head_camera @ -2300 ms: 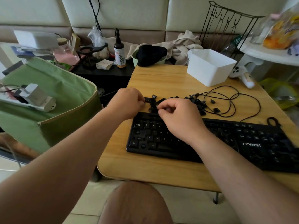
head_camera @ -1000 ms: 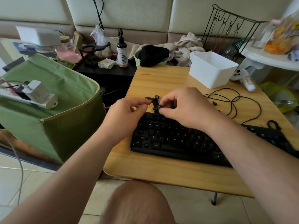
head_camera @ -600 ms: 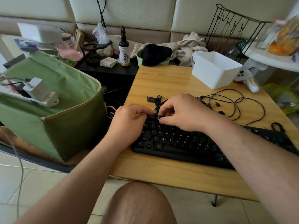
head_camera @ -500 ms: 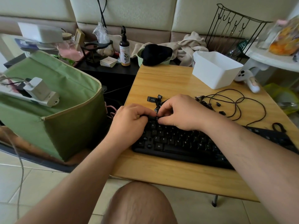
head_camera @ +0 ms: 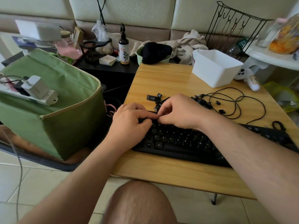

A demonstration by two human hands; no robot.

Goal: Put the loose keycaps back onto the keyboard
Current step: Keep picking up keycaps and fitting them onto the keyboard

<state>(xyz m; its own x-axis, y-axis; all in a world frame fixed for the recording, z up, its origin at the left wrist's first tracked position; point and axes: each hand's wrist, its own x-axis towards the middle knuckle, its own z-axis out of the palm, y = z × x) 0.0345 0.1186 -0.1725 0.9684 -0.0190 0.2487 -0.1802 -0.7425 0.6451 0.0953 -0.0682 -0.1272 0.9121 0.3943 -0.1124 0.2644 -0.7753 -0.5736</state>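
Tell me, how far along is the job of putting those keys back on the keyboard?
Partly done. The letter rows on the black keyboard already carry caps. In hand: the left hand and right hand meet, fingers curled, at its top-left corner; any cap there is hidden. Left: small black loose keycaps lie on the wooden table behind the hands, more by the black cable.

Black keyboard flat on the desk, loose keycaps behind it.
Lies along the near edge, white legends facing up; small black caps scattered just beyond its top left corner, more further right.
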